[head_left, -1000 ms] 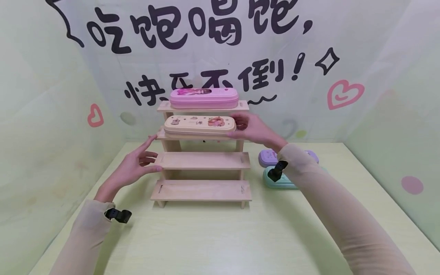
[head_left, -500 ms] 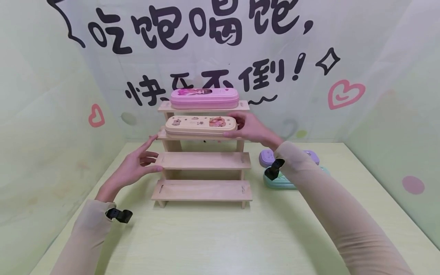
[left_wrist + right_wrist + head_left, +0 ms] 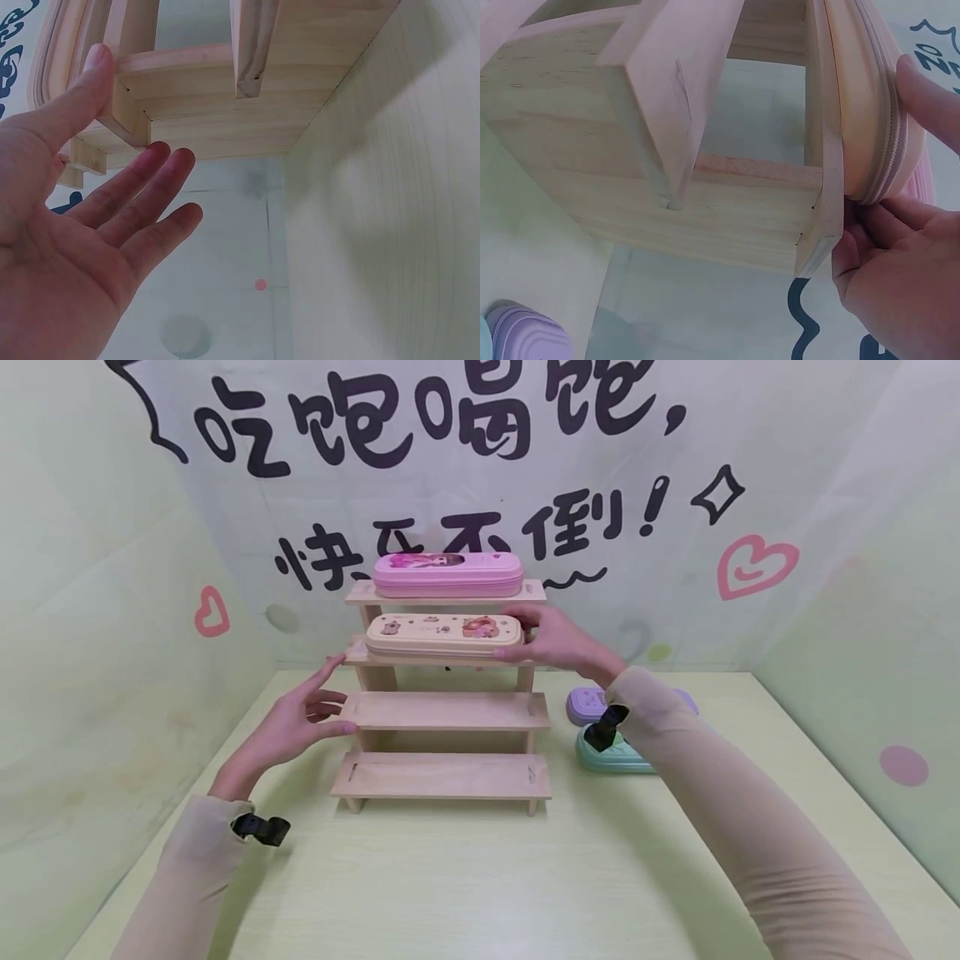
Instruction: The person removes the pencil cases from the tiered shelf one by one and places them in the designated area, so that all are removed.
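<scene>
A cream zippered pencil case [image 3: 442, 635] with cartoon prints lies lengthwise on the second shelf from the top of a stepped wooden rack [image 3: 450, 710]. My right hand [image 3: 558, 643] grips its right end, thumb at the front and the other fingers curled around the end; the right wrist view shows the case's zipper [image 3: 889, 97] beside the thumb. At the rack's left side, my left hand [image 3: 292, 714] touches the shelf ends with its fingers extended and holds nothing. The thumb [image 3: 90, 82] rests against a shelf edge in the left wrist view.
A pink pencil case [image 3: 448, 575] lies on the top shelf. Right of the rack, a purple case [image 3: 585, 704] and a teal case [image 3: 615, 758] lie on the table [image 3: 450, 885], partly hidden by my right sleeve. A printed cloth [image 3: 637, 552] hangs behind.
The cream pencil case has slid slightly to the right along its shelf, with my right hand on its end. My left hand stays at the rack's left side.
</scene>
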A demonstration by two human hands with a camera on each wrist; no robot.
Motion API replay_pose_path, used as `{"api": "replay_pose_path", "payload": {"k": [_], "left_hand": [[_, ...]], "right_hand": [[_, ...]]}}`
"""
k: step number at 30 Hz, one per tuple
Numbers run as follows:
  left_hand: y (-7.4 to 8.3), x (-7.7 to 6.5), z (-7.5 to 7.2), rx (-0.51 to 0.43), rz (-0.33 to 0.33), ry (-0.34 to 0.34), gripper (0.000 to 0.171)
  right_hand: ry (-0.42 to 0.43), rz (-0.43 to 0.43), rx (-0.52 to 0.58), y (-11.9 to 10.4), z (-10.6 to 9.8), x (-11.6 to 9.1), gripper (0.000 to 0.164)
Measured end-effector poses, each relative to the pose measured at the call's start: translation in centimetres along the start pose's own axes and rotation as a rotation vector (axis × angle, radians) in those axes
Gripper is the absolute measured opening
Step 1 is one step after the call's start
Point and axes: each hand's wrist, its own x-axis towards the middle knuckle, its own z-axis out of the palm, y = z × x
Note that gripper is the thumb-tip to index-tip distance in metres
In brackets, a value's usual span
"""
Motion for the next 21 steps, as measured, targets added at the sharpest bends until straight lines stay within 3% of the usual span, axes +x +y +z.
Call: {"api": "replay_pose_path", "payload": {"k": [21], "left_hand": [[-0.07, 0.05, -0.06, 0.019, 0.006, -0.003, 0.112]], "right_hand": [[0.073, 0.045, 0.114, -0.24, 0.86, -0.65, 0.063]]}}
